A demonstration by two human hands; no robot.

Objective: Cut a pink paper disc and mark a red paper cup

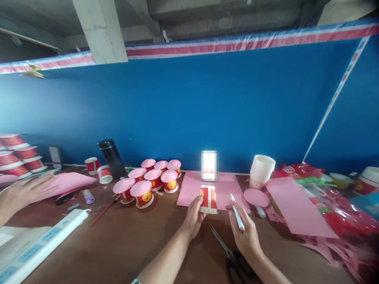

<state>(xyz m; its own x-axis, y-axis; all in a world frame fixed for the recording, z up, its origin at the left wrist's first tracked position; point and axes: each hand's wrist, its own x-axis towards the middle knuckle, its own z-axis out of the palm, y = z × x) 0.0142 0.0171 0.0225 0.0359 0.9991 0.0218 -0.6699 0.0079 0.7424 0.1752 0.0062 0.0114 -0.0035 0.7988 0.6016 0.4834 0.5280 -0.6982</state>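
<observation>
My left hand grips a red paper cup with a pale band and a yellow emblem, its wider rim facing down. Between the fingers of my right hand is a white pen, slanting up toward the cup. Behind the cup, pink paper sheets lie on the brown table. Scissors with black handles lie between my forearms, partly covered by my right hand. A pink paper disc rests right of the pen, beside a small glue stick.
Several red cups with pink cone tops stand left of centre, near a black thermos. White cups are stacked at right, near pink paper scraps and plastic bags. A power strip and another person's hand occupy the left.
</observation>
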